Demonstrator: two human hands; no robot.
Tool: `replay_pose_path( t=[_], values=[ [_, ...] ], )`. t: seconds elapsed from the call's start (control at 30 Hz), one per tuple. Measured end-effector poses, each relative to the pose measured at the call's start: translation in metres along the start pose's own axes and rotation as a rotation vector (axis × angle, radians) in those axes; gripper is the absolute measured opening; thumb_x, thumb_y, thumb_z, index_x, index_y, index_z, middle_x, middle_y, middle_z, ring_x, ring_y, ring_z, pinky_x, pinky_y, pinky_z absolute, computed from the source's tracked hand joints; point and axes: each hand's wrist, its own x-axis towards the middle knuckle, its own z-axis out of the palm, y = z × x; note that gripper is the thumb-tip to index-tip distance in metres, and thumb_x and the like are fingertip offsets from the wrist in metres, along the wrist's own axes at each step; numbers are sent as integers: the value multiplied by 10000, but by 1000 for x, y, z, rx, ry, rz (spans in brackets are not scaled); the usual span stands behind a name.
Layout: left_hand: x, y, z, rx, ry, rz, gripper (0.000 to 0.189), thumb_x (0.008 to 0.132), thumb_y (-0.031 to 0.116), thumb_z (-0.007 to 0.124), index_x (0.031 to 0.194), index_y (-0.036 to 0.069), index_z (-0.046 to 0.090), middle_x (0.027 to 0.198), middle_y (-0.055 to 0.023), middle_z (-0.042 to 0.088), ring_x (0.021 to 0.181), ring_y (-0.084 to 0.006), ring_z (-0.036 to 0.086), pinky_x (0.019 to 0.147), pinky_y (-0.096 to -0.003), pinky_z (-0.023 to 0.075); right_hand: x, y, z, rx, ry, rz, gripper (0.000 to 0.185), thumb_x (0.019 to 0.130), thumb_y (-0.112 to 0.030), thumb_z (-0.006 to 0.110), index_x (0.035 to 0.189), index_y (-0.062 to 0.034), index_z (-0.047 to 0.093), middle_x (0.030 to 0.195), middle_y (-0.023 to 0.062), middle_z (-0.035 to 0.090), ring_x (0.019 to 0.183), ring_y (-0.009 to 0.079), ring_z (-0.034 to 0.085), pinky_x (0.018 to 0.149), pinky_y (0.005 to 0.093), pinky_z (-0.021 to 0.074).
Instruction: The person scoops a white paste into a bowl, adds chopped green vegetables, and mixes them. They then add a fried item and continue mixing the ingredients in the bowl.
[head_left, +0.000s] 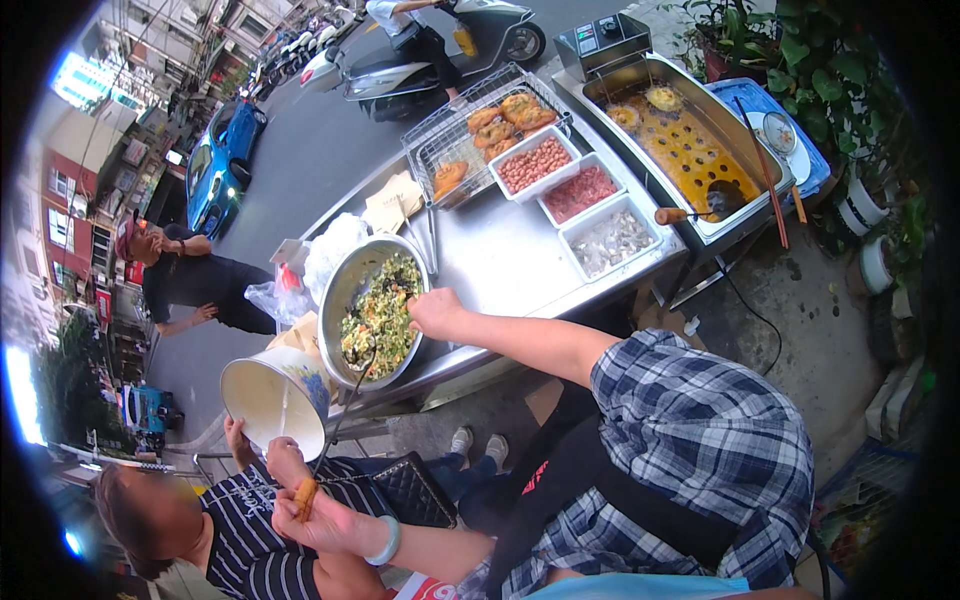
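Note:
My left hand (311, 517), with a pale bangle at its wrist, is closed around the wooden handle (305, 498) of a long-handled metal ladle. The ladle's dark rod (341, 416) runs into a large stainless-steel bowl (328, 330), where its head lies partly in the food. Chopped vegetable mix (386, 315), green, white and orange, fills part of the bowl. On the bowl's near rim my right hand (437, 311) has its fingers curled over the edge. Beside the bowl, another person in a striped top holds a cream-coloured bucket (274, 405) with both hands.
Beyond my right hand, white trays hold peanuts (534, 163), raw meat (581, 193) and pale seafood (609, 240). Browned fritters (493, 135) rest in a wire rack (427, 154). Farther right is an oil-filled fryer (675, 142) with chopsticks (765, 172) across its edge. A scooter (420, 71) stands beyond the table (495, 251).

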Motion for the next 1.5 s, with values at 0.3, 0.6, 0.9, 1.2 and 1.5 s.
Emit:
replay_pose_path(
  t=[0.3,0.6,0.9,1.2,1.5],
  values=[
    [7,-5,13,46,-68,52,305,879,-11,586,665,90,394,712,-26,403,801,-178,456,853,-363,431,-64,-1,-8,28,326,-240,549,925,-369,628,1417,-166,490,775,111,664,585,318,654,490,448,490],
    [14,-27,30,60,105,17,308,874,8,576,655,107,383,707,-15,426,727,-132,451,798,-291,427,-263,80,16,225,-85,-519,262,962,-390,588,959,-152,698,644,81,592,595,306,642,507,451,499],
    [20,-30,14,-14,179,-39,321,888,26,610,691,179,408,728,58,394,734,-70,410,790,-232,408,-320,148,-2,215,-407,-377,304,980,-363,562,940,-102,712,863,114,627,856,336,664,744,441,536],
    [16,-5,24,-48,96,42,224,861,-43,629,730,112,534,749,18,479,721,-83,444,698,-242,377,-338,135,0,130,-102,-387,154,869,-270,707,826,-123,725,737,88,588,672,312,631,611,436,522],
    [27,0,27,39,49,77,248,851,-16,626,712,140,491,733,17,448,750,-117,446,743,-296,376,-323,106,5,34,-130,-347,159,851,-281,710,804,-131,732,757,80,610,688,312,652,617,442,533]
  ],
)
